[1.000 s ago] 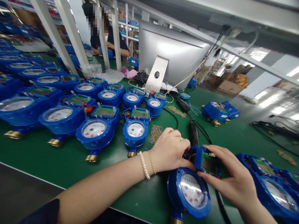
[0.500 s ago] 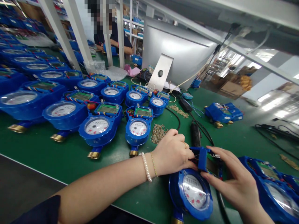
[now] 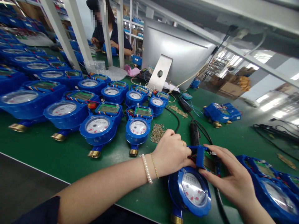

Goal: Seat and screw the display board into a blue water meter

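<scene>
1. Count: two hands on one blue water meter (image 3: 190, 191), near edge of the green bench (image 3: 70, 155). To the left, rows of the same meters (image 3: 98, 127), approx a dozen clear in view, more blurring off past the left edge. Two more meters (image 3: 271, 183) crowd in just right of the work. One lone meter (image 3: 220, 113) sits well apart at back right. Two small heaps of brass screws (image 3: 158, 132).
2. Around: silver monitor back (image 3: 177, 53) w/ stand at bench centre; black cable (image 3: 195, 132) runs down toward the held meter and passes under the right hand. A co-worker (image 3: 112, 34) sits beyond the white frame posts, hands on their own bench.
3. Left hand (image 3: 171, 152): fingers curled, pinching the left side of the meter's upper module (image 3: 201, 155); pearl and gold bracelets at wrist.
4. Right hand (image 3: 230, 179): fingers spread and bent, tips pressing the module's right side and the dial rim.
5. The meter: round clear dial face, white w/ red pointers, blue body, brass fitting at bottom hanging over bench edge. Module atop looks tilted up, green board and wires showing.
</scene>
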Available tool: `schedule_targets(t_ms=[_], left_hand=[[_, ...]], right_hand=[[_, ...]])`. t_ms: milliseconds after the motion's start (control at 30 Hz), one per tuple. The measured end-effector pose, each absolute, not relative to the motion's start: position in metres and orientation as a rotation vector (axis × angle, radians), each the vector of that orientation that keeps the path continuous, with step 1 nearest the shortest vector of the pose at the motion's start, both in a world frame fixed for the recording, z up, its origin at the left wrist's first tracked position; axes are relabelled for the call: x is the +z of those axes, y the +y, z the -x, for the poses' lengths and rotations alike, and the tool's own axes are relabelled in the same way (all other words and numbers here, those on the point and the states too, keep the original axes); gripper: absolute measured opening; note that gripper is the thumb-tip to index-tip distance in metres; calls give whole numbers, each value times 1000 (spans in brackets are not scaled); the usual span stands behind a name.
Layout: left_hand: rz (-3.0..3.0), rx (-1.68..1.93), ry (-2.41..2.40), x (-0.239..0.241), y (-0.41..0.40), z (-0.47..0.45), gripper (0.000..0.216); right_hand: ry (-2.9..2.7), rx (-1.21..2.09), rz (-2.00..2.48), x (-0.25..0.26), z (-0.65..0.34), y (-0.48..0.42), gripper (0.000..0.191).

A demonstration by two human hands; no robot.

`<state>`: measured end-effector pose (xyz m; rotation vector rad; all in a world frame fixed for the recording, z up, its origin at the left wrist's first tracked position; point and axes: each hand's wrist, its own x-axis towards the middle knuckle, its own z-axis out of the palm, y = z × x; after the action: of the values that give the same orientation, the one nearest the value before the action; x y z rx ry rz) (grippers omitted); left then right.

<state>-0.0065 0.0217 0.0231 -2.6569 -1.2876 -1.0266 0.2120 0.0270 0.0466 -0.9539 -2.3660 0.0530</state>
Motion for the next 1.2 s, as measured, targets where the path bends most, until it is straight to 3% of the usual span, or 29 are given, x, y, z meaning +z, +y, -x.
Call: schedule_targets(t_ms=[300, 800, 1200], left_hand=[[2703, -982, -1241, 25, 19, 8, 27], [2904, -619, -1238, 46, 30, 12, 23], [2721, -958, -1735, 32, 19, 4, 8]], right_hand=[[-2337, 61, 956, 44, -216, 25, 49], [-2525, 116, 865, 57, -209, 38, 53], [-2645, 206, 967, 61, -196, 47, 46]])
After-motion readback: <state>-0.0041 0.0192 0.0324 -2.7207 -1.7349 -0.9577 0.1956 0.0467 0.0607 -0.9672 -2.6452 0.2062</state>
